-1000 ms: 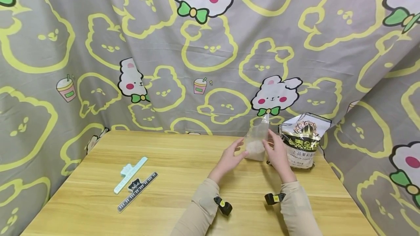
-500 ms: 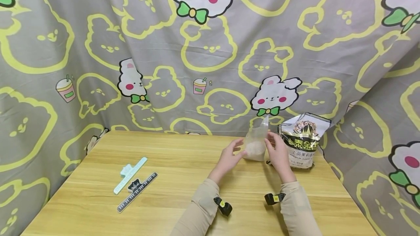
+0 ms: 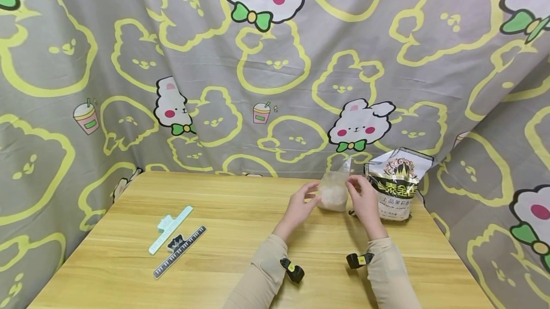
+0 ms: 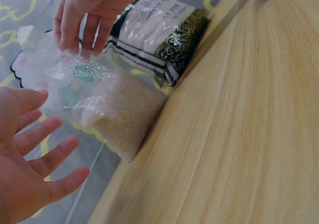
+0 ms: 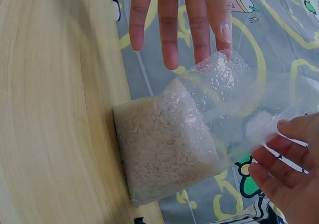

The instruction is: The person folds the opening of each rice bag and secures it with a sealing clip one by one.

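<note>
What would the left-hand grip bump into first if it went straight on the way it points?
Probably the clear bag of rice, just ahead; whether the left-hand grip already touches it is unclear.

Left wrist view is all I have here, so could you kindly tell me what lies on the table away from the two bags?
Observer: The head view shows a pale green clip and a black clip, both long like rulers, on the table.
Operator: Thank you; what is higher up on the printed bag?
Observer: An ornate emblem, above a black band with yellow characters.
Operator: And whereabouts on the table is the clear bag of rice?
Observer: Toward the back right in the head view, whereas the two clips lie over on the left side.
</note>
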Demonstrator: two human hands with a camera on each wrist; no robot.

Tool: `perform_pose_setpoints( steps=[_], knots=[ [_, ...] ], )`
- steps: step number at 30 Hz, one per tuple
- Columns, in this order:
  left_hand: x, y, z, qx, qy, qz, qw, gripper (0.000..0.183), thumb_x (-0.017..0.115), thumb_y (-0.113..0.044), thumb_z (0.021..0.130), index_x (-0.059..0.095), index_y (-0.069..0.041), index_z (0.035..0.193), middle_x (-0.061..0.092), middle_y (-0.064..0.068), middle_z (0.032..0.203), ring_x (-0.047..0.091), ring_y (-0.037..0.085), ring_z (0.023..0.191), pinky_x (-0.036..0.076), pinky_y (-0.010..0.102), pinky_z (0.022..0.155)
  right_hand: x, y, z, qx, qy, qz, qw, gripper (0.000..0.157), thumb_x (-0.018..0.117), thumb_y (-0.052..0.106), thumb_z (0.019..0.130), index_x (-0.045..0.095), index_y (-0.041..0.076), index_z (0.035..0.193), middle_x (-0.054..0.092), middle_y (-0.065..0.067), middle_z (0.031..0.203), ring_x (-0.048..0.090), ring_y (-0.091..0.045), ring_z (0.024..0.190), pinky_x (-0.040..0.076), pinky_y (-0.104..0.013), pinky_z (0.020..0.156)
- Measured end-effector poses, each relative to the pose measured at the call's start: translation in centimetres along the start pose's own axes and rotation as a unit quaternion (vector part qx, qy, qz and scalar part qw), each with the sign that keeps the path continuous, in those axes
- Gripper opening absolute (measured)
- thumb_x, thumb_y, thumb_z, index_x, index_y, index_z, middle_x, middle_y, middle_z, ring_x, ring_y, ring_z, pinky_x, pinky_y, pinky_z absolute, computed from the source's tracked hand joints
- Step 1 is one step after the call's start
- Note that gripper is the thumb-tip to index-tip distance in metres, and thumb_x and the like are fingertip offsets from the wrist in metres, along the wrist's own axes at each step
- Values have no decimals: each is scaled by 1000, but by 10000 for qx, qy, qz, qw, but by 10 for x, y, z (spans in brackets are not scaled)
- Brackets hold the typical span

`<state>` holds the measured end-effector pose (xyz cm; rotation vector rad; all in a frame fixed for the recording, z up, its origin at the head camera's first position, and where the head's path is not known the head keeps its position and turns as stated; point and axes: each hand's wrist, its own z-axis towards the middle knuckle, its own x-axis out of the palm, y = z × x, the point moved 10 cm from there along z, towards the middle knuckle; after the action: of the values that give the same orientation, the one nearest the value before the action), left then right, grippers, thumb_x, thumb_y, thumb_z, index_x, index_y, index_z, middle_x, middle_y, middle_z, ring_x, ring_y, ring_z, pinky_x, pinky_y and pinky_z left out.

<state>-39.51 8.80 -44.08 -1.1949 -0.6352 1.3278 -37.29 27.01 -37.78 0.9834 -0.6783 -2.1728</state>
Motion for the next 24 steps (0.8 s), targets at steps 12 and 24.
perform_pose_setpoints(
  steps=[12,24],
  knots=[
    [0,1,0,-47,-39,-49,10000,41,61,-16,96,54,-10,135,63,13,129,64,33,110,56,26,84,1,-4,-1,190,87,124,9997,7,64,2,92,67,0,98,72,-19,96,69,-35,91,44,-6,72],
    [-4,4,0,-70,-161,28,9998,39,60,-17,96,55,-9,134,64,13,129,65,28,109,55,28,88,3,-6,-3,486,151,678,9964,8,62,0,92,66,-4,98,70,-24,96,61,0,82,47,-3,72]
  ],
)
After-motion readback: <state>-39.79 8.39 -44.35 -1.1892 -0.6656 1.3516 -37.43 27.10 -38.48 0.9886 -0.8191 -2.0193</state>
